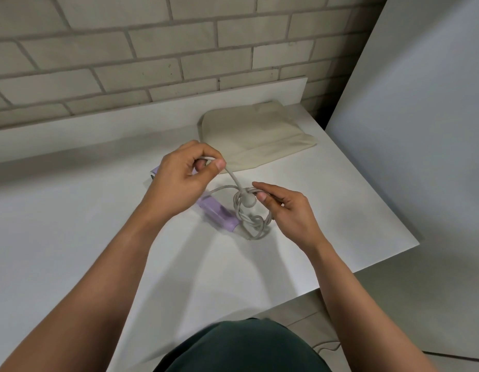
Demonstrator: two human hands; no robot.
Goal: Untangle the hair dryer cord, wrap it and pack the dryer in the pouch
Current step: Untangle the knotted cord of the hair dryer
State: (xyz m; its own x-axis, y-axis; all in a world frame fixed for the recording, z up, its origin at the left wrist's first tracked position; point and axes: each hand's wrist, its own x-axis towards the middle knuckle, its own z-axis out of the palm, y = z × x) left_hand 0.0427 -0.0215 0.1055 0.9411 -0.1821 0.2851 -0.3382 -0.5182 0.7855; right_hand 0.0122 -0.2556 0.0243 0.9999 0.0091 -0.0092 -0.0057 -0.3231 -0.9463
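Note:
A lilac hair dryer [219, 212] lies on the white table [72, 224], its body mostly hidden under my left hand [183, 178]. Its grey cord [249, 218] sits in a tangled bundle of loops by the handle's end. My left hand pinches one strand of the cord and holds it raised above the table. My right hand [284, 210] pinches the top of the tangled bundle beside the round grey plug [248, 202]. A beige fabric pouch [254, 135] lies flat just behind both hands.
A brick wall [152, 49] runs along the table's back edge. A large white panel [420, 116] stands at the right. The table's right edge and front corner drop to the floor near my right forearm.

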